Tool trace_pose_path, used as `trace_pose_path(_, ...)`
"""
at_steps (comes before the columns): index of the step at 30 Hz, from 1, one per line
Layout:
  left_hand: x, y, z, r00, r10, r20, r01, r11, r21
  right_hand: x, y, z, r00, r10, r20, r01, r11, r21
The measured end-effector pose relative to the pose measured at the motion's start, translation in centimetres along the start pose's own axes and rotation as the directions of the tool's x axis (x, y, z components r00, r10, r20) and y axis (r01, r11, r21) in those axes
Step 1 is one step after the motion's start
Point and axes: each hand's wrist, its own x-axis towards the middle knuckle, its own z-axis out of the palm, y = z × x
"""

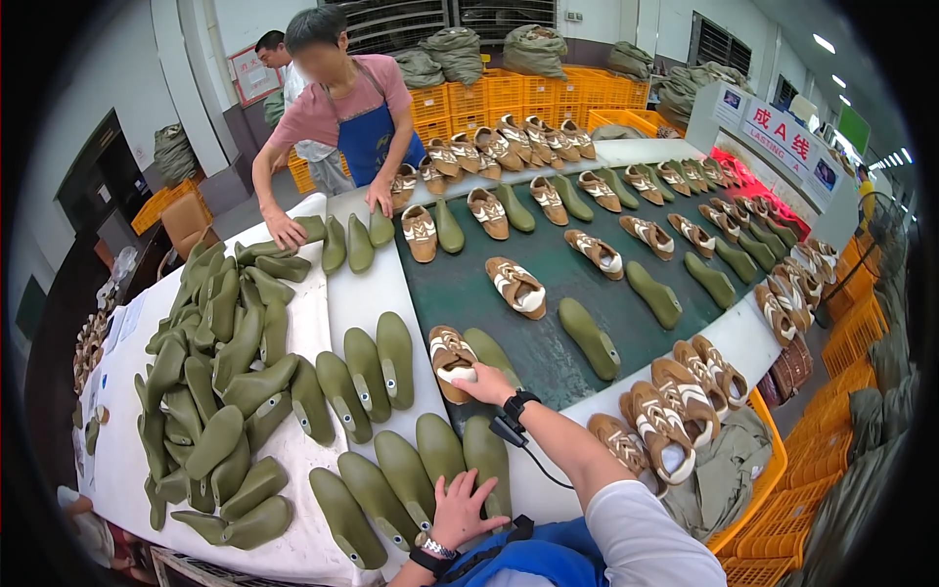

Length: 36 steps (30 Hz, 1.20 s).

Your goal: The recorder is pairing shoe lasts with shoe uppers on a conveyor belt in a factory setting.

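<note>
My right hand is closed on the heel end of a brown and white sneaker, which stands at the near left edge of the dark green belt. A green shoe last lies right beside that sneaker, partly behind my hand. Lower down, my left hand has its fingers spread and touches the heel end of a green last. That one is the rightmost in a near row of several lasts. Another short row of lasts lies just beyond it.
A big heap of green lasts covers the white table on the left. Pairs of sneakers and lasts line the belt. More sneakers stand along the near right ledge, above orange crates. Across the table, a person in a blue apron handles lasts.
</note>
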Motion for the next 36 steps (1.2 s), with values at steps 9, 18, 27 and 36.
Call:
trace_pose_path(9, 0.8, 0.2, -0.9, 0.999, -0.042, 0.001, 0.042, 0.999, -0.01, 5.7, -1.1, 1.1, 0.989, -0.054, -0.14, 0.042, 0.995, -0.088)
trace_pose_path(18, 0.6, 0.3, -0.6, 0.994, -0.077, 0.083, 0.081, 0.995, -0.054, 11.9, 2.1, 1.3, 0.991, -0.068, -0.113, 0.073, 0.996, 0.043)
trace_pose_path(27, 0.5, 0.2, -0.9, 0.999, -0.054, -0.004, 0.054, 0.999, -0.005, -1.3, 3.6, -2.8, 0.971, -0.208, -0.12, 0.137, 0.89, -0.434)
trace_pose_path(36, 1.4, 1.1, 0.6, 0.999, -0.014, 0.045, 0.015, 0.999, -0.036, -3.3, 7.4, -2.4, 0.999, 0.008, -0.042, -0.027, 0.876, -0.481)
